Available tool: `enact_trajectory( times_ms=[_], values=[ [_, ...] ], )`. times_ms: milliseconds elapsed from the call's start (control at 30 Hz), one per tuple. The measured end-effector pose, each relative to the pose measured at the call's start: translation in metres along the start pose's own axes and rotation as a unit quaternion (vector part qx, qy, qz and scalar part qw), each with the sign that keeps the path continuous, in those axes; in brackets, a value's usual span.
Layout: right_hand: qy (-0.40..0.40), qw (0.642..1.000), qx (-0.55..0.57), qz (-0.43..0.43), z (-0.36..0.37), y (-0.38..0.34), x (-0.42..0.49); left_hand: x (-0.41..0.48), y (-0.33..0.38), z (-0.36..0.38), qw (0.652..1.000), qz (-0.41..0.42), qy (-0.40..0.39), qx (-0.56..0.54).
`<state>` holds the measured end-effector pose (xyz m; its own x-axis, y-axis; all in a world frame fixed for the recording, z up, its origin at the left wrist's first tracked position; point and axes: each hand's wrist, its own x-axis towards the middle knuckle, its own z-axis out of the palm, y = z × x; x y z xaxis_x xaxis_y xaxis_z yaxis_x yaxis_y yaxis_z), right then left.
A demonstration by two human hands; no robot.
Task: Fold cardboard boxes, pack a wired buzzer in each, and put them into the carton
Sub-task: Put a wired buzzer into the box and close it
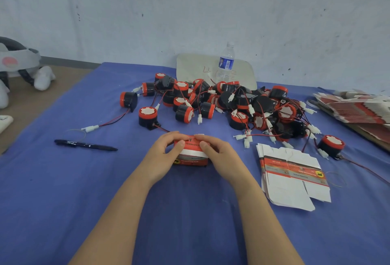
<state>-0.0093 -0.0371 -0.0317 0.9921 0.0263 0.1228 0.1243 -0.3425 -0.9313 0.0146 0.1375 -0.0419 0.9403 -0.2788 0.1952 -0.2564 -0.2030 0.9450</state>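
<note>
Here, box (191, 154): a small red carton with a white band and black print is sitting on the desk near the middle of its near edge, held between both hands.
Left hand (166, 150): it is gripping the box's left end, fingers curling over the top, thumb pressing the front.
Right hand (219, 154): it is pinching the right end the same way, fingertips on the top flap.
Buzzers (232, 104): a tangled heap of black and red round units with red-black wires and white plugs is lying just beyond the box, spreading toward the far right.
Lone buzzer (331, 146): it is resting apart, near the right edge.
Flat blanks (293, 180): a stack of unfolded boxes is lying just right of the right hand.
More blanks (358, 108): a fanned pile is lying at the far right corner.
Pen (84, 145): a black marker is lying left of the hands.
Bottle (225, 64): a clear water bottle is standing at the far edge, in front of a white board (194, 66).
Desk (190, 212): a blue cloth is covering it.
Wall (190, 11): pale and scuffed, it is rising behind the desk.
</note>
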Motion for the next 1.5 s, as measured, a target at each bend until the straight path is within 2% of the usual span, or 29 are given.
enact_trajectory(
  times_ms=[133,433,633,967,1133,1300,1500],
  values=[
    [-0.026,1.000,0.004,0.006,-0.004,-0.001,-0.002,-0.001,0.000,-0.002,1.000,-0.013,-0.007,-0.013],
    [0.014,0.998,-0.039,-0.037,-0.001,0.002,0.000,-0.003,0.000,-0.002,1.000,-0.006,-0.021,-0.013],
    [-0.005,0.999,0.036,-0.023,0.002,0.002,0.002,-0.002,0.005,0.009,1.000,-0.019,-0.005,-0.015],
    [-0.004,0.983,0.163,0.084,-0.001,0.005,0.003,-0.003,0.015,0.012,0.996,-0.078,0.010,-0.041],
    [-0.010,0.990,0.112,0.080,-0.001,0.008,0.003,-0.004,0.016,0.018,0.998,-0.043,0.027,0.025],
    [-0.047,0.987,0.143,0.054,-0.014,0.010,0.000,-0.004,0.016,0.020,0.998,-0.040,0.035,0.028],
    [-0.009,0.990,0.135,0.041,-0.007,0.007,0.000,-0.002,0.012,0.021,0.998,-0.038,0.036,0.039]
  ],
)
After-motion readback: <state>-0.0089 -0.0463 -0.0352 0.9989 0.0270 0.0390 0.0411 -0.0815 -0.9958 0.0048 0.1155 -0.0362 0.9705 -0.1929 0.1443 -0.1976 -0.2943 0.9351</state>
